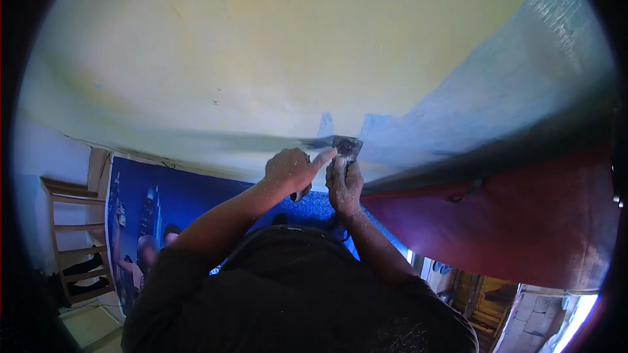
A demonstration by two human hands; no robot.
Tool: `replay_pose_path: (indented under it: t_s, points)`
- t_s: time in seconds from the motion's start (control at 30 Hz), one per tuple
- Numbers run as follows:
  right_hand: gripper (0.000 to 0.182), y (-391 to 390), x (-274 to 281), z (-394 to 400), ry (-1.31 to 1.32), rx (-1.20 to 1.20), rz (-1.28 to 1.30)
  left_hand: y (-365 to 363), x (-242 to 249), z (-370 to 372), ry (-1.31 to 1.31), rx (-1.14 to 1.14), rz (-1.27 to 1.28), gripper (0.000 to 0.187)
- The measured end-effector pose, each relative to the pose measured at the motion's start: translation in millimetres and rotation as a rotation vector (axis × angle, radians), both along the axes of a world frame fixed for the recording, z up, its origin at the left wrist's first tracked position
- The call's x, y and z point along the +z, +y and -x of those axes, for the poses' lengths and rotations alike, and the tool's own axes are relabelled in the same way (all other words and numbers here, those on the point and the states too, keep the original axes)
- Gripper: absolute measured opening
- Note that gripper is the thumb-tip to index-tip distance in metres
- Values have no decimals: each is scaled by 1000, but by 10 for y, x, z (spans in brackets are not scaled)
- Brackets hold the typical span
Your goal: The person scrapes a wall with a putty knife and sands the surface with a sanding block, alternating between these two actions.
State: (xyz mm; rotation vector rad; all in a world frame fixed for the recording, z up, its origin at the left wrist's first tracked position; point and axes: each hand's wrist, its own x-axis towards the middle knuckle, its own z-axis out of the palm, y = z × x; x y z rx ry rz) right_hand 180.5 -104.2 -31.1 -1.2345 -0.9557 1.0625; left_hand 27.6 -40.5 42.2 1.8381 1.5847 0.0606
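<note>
My right hand [345, 184] is closed around a small scraper with a flat, dark, dirty blade [350, 146], held up against the wall. The index finger of my left hand [288, 171] points out and reaches the blade's near edge. Its other fingers are curled, and a dark rounded end of something [300, 194] shows beneath them; what it is I cannot make out. Pale dust specks cover both hands and forearms. The wall [281, 59] in front has worn, pale yellow paint with blue-grey patches [374, 123] close to the blade.
A dark red sheet [510, 222] hangs at the right. On the left is a blue printed banner [186, 189] with people and towers. Beside it stands a wooden rack with slats [77, 227]. Wooden boards [487, 304] show at lower right.
</note>
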Motion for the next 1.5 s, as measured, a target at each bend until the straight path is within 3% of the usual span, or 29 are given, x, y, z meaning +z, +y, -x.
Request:
replay_pose_path:
  t_s: [0.2, 0.4, 0.5, 0.63, 0.73, 0.87, 0.97, 1.0, 1.13, 1.23, 1.27, 1.37, 1.4, 1.5]
  points:
    - [30, -22, 27, -2, -27, 22, -104, -66, -116, 0, -53, 30, 5, 106]
    - [33, -14, 103, 4, -15, 3, 14, 19, -216, 0, -4, 22, -41, 106]
    - [29, -33, 236, -7, -130, 41, -114, -55, 5, 12, -127, 37, 40, 106]
    - [36, -6, 32, -21, -33, 23, -35, 27, 82, 29, -24, -19, 129, 98]
    - [35, -5, 85, 25, 50, -13, 1, 36, -4, 9, 10, -18, 52, 97]
    - [30, -39, 313, 33, -98, 25, -98, -66, 46, 32, -102, 18, -21, 95]
    - [34, -16, 135, -10, -103, 20, -113, -30, 32, 51, -97, -13, -25, 95]
    - [32, -18, 39, -13, -22, 25, -90, 14, 204, 63, -42, -29, 126, 96]
    - [32, 12, 105, 27, -9, -9, -9, 42, 83, 27, -52, -11, 115, 95]
    - [33, -12, 310, 34, -130, 10, -113, -46, 102, 35, -135, 33, 9, 93]
    - [34, -14, 219, 36, -111, 0, -141, -21, 168, 46, -103, 6, 102, 91]
    - [32, -41, 197, 25, -194, -10, -82, -45, 35, 47, -91, 11, -78, 101]
    - [30, -21, 171, 89, -11, -24, -56, -19, 36, 58, -69, -2, -18, 102]
    - [28, -49, 151, 72, 74, 8, -33, -40, -38, 28, -37, 9, -125, 104]
